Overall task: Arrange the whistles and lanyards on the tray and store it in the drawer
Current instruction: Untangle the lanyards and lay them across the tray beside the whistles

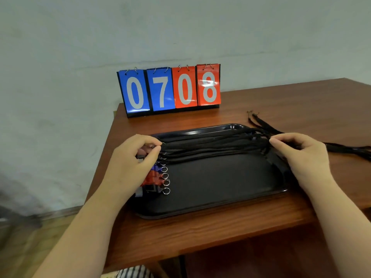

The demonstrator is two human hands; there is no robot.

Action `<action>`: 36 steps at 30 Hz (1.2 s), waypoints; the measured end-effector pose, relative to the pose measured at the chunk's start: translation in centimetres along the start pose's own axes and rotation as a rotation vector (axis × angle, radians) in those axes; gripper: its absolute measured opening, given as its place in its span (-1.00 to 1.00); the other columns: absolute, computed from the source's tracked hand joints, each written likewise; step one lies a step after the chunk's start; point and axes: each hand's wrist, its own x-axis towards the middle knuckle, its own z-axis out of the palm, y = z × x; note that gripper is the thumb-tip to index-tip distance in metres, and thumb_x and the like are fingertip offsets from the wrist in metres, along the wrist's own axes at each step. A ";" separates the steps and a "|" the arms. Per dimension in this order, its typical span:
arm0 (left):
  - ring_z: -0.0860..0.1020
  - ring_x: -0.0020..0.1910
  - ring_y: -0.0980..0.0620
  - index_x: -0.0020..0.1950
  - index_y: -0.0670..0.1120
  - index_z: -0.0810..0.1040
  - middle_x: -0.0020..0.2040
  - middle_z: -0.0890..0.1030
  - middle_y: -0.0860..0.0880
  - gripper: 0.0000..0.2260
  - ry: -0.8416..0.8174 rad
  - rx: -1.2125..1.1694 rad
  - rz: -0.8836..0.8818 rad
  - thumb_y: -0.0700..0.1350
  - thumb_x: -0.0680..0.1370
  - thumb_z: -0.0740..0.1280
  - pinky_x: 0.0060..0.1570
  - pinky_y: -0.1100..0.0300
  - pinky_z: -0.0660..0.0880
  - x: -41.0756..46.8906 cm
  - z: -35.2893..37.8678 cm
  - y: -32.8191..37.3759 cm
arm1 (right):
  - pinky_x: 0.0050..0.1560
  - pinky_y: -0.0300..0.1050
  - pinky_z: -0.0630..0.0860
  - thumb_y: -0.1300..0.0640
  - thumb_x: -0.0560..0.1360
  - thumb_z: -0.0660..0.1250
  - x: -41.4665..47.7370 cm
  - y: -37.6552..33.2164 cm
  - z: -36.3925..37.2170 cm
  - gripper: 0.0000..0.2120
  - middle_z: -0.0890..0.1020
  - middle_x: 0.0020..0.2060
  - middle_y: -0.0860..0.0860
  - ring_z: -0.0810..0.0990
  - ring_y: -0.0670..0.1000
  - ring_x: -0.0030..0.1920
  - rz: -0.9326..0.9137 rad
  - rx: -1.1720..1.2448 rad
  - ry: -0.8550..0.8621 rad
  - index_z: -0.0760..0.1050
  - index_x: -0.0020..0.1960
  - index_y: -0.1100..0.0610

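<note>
Wooden table (220,227): brown, fills the lower right of the view, stands against a pale wall.

Black tray (210,187): lies flat on the table, long side towards the person, close to the front edge.

Scoreboard (170,91): stands upright at the back of the table, behind the tray. Shows two blue cards with 0 and 7, then two red cards with 0 and 8.

Lanyards (210,147): black, stretched side by side along the far half of the tray, from its left end to its right end and a little over the right rim.

Loose cords (261,121): more black lanyard cords, off the tray, on the table to the right.

Left hand (132,163): over the left end of the tray, fingers curled, thumb and forefinger pinching the left end of the lanyards.

Right hand (303,157): over the right end of the tray, fingers curled, thumb and forefinger pinching the cords there.

Whistles (153,177): blue, red and black, in a column along the left end of the tray, partly hidden under the left hand.

Rings (165,182): small, silver, in a column just right of the whistles.
</note>
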 end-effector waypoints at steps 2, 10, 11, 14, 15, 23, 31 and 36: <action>0.59 -0.11 0.18 -0.08 0.04 0.61 -0.14 0.63 0.15 -0.86 -0.040 0.016 0.011 -0.21 0.51 0.44 -0.05 0.36 0.48 -0.1 -0.1 -0.2 | 0.07 -0.10 0.57 0.06 0.44 0.51 -0.2 0.0 -0.1 -0.97 0.70 -0.20 -0.16 0.64 -0.21 -0.08 -0.009 -0.016 0.020 0.67 -0.15 -0.06; 0.57 -0.13 0.10 -0.15 0.13 0.59 -0.14 0.61 0.16 -0.81 -0.120 0.129 0.020 -0.17 0.48 0.47 -0.05 0.22 0.51 -0.3 -0.6 -0.7 | 0.10 -0.06 0.59 0.05 0.45 0.48 -0.3 0.1 -0.4 -0.99 0.69 -0.19 -0.16 0.63 -0.18 -0.07 0.059 -0.013 0.088 0.67 -0.14 -0.05; 0.56 -0.12 0.10 -0.15 0.12 0.59 -0.10 0.60 0.19 -0.81 -0.135 0.147 0.035 -0.18 0.48 0.47 -0.07 0.25 0.49 -0.3 -0.6 -0.5 | 0.09 -0.09 0.58 0.05 0.45 0.48 -0.3 0.2 -0.4 -0.99 0.69 -0.18 -0.16 0.63 -0.19 -0.06 0.060 -0.018 0.084 0.67 -0.13 -0.05; 0.53 -0.06 0.13 -0.16 0.12 0.60 0.00 0.56 0.26 -0.82 -0.205 0.230 0.085 -0.17 0.47 0.48 -0.05 0.25 0.47 -0.3 -0.6 -0.4 | 0.05 -0.17 0.54 0.08 0.46 0.48 -0.2 0.2 -0.4 -0.98 0.68 -0.17 -0.16 0.61 -0.21 -0.07 0.068 -0.027 0.079 0.66 -0.13 -0.03; 0.53 -0.05 0.14 -0.16 0.12 0.60 0.01 0.55 0.26 -0.83 -0.217 0.252 0.089 -0.16 0.47 0.48 -0.04 0.24 0.46 -0.2 -0.6 -0.5 | 0.03 -0.20 0.53 0.08 0.46 0.48 -0.2 0.2 -0.4 -0.98 0.68 -0.17 -0.16 0.60 -0.21 -0.08 0.070 -0.029 0.079 0.66 -0.13 -0.03; 0.49 -0.02 0.18 -0.21 0.12 0.62 0.02 0.52 0.39 -0.85 -0.208 0.282 0.042 -0.14 0.47 0.48 0.02 0.10 0.46 0.1 -0.5 -0.9 | 0.04 -0.17 0.55 0.09 0.45 0.49 -0.1 0.4 -0.3 -0.97 0.69 -0.15 -0.12 0.64 -0.13 -0.04 0.080 -0.021 0.070 0.67 -0.11 -0.02; 0.50 -0.01 0.16 -0.19 0.16 0.62 0.04 0.55 0.31 -0.83 -0.212 0.292 0.072 -0.13 0.46 0.49 0.08 -0.14 0.46 0.1 -0.6 -1.3 | 0.14 -0.07 0.56 0.07 0.43 0.51 -0.1 0.4 -0.3 -0.96 0.69 -0.16 -0.14 0.63 -0.15 -0.03 0.078 -0.025 0.047 0.66 -0.13 -0.03; 0.50 -0.01 0.14 -0.17 0.15 0.62 -0.17 0.63 0.20 -0.82 -0.220 0.304 0.076 -0.15 0.47 0.48 0.07 -0.15 0.45 0.1 -0.5 -1.3 | 0.21 0.05 0.54 0.06 0.43 0.51 -0.1 0.4 -0.3 -0.96 0.69 -0.12 -0.12 0.63 -0.09 0.02 0.068 -0.047 0.032 0.66 -0.14 -0.04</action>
